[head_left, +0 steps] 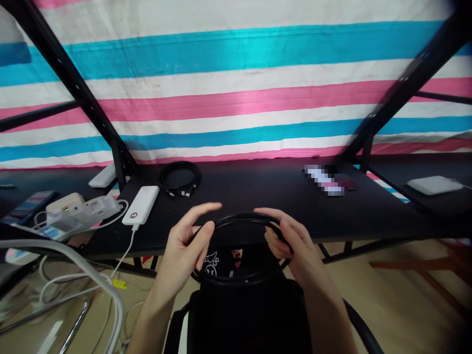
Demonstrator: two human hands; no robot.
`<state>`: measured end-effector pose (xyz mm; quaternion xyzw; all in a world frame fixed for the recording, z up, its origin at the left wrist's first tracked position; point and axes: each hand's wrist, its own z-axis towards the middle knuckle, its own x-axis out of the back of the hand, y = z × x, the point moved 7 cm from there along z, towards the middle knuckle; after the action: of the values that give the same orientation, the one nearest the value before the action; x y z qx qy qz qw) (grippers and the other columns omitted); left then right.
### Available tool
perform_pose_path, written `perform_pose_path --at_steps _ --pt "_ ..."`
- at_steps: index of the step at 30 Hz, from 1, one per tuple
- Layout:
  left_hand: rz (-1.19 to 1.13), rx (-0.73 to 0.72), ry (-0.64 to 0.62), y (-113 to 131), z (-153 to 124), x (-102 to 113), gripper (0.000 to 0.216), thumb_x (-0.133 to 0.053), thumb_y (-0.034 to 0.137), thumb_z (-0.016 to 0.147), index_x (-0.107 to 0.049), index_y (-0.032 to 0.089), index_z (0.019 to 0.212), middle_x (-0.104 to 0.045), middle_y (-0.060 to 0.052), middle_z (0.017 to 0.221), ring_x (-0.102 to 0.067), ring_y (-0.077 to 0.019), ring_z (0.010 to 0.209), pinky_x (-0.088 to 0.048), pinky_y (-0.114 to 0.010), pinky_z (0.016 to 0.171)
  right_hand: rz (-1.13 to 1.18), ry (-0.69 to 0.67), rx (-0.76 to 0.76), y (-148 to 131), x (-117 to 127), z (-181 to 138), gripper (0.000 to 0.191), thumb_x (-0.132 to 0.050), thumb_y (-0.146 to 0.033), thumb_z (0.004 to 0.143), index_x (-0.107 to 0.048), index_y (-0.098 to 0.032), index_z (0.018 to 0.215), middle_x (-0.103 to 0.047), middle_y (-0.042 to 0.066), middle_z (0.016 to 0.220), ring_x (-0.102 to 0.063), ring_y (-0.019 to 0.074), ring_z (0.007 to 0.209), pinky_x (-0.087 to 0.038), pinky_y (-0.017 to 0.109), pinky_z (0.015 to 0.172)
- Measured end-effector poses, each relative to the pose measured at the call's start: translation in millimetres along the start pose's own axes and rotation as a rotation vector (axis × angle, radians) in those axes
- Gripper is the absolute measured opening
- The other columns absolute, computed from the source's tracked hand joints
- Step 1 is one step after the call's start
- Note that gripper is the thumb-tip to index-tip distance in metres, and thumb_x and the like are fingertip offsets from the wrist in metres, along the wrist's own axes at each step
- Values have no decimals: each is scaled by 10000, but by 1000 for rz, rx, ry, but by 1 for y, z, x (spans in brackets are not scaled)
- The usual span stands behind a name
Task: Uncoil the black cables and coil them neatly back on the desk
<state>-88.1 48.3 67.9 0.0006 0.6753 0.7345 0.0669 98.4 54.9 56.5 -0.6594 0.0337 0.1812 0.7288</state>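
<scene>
1. Head view, at the desk edge: you hold a black cable coil (241, 217) in front of you, its top arc level with the front rim of the black desk (258, 189) and its lower arc hanging over the dark chair back beneath your wrists.
2. Head view, right side: your right hand (291, 246) is curled shut around the right side of the loop, with the strands running through the fist under your fingers (275, 216).
3. Head view, left side: your left hand (182, 250) meets the loop's left side with the thumb laid against the strands and the long fingers spread loosely above them. From this angle it is hard to say whether the thumb pinches the cable or only rests on it.
4. Handling, as a judgement: the coil looks light, limp and smooth-jacketed, so it will likely sag and spring apart unless all the turns are gathered together. The surest hold is across the whole bundle at opposite sides, where your hands are now.
5. Head view, further back: a second coiled cable (180, 178) lies flat on the desk, well apart from your hands, and a white power bank (141, 204) sits just beside it to the left, with its white lead (125, 253) trailing off the edge.
</scene>
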Motion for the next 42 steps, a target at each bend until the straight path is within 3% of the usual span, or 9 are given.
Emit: perform_pose_path --at_steps 7,11,14,17,23,27,30,32,42 --pt "99 -77 -6 7 6 9 228 -570 323 875 -697 248 1049 -392 75 405 -318 -29 366 -257 -163 402 -210 92 33 -11 8 -3 261 -627 -368 843 -713 -282 1074 -297 -46 552 -241 61 494 -155 199 418" --pt "28 57 -86 -10 13 3 299 -664 319 803 -651 235 1090 -396 90 431 -300 -29 358 -238 -151 371 -96 286 95 -12 26 -1 239 -699 -377 766 -753 -238 953 -273 -56 517 -187 48 455 -101 190 388" --pt "-152 161 -95 -27 16 -13 211 -693 346 768 -661 184 899 -299 116 392 -211 -22 322 -240 -153 344 84 427 134 -13 35 1 233 -738 -380 714 -751 -231 892 -207 -79 504 -117 38 434 -65 178 372" --pt "-444 203 68 -42 18 -29 346 -669 368 772 -525 159 537 -202 112 365 -156 -22 322 -193 -159 330 233 499 148 -11 35 3 226 -746 -378 704 -727 -243 884 -159 -92 515 -69 40 436 -49 173 361" --pt "-843 284 256 -54 22 -41 587 -515 265 865 -184 180 388 -173 67 326 -134 -32 290 -97 -201 316 256 255 39 -4 21 12 251 -682 -413 771 -671 -225 938 -184 -100 516 -99 43 420 -115 169 359" --pt "-899 226 292 -46 27 -33 613 -438 296 919 -130 171 403 -148 55 312 -128 -33 275 -83 -205 318 -52 38 -17 8 14 16 230 -637 -389 824 -661 -176 905 -362 -81 493 -346 63 453 -422 225 539" --pt "-932 185 273 -46 27 -42 617 -433 328 924 -93 173 433 -142 56 327 -134 -37 284 -116 -205 321 -83 39 -3 19 6 18 239 -570 -399 871 -639 -171 855 -408 -77 465 -458 90 498 -482 323 772" --pt "-918 164 267 -48 28 -50 625 -449 362 915 -80 178 446 -140 59 339 -132 -38 291 -129 -204 319 85 85 -14 26 -1 19 255 -549 -407 876 -603 -177 781 -303 -99 427 -407 85 440 -493 319 725" --pt "-681 278 63 -38 36 -46 384 -638 287 794 -379 178 533 -225 106 355 -102 -29 316 -102 -164 311 536 225 -165 16 36 16 281 -711 -363 692 -498 -179 686 -120 -120 506 -24 36 420 -124 144 342"
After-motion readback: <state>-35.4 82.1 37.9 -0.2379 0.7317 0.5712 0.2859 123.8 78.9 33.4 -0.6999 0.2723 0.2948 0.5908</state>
